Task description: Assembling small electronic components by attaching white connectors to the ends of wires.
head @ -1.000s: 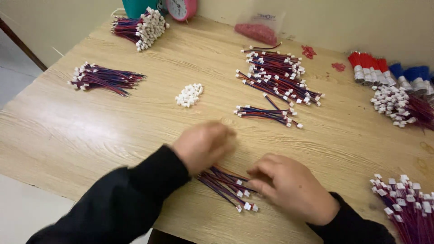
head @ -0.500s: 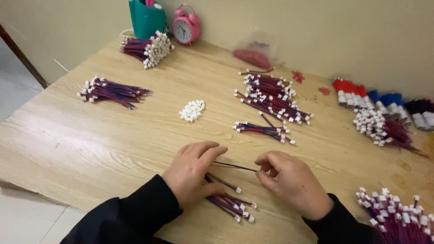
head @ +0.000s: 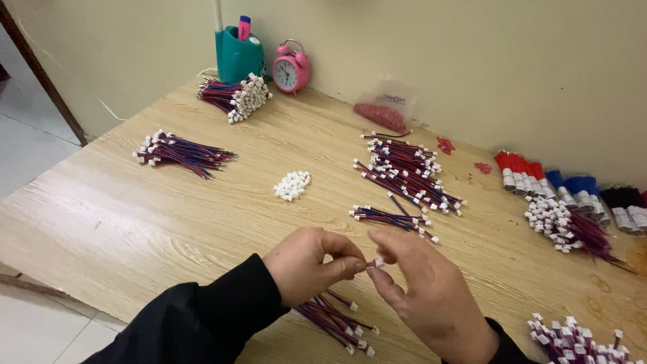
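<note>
Fingertips of both hands meet just above the wooden surface point(head: 135, 229). The left hand point(head: 306, 263) pinches a short wire lead point(head: 373, 263) between thumb and forefinger, and the right hand point(head: 421, 290) closes its fingertips on the small white connector at the lead's end, likely to steady it for close work. What shows of the lead runs roughly left to right, connector toward the right hand. A loose bundle of finished leads point(head: 333, 320) lies just beneath the hands, within easy reach.
</note>
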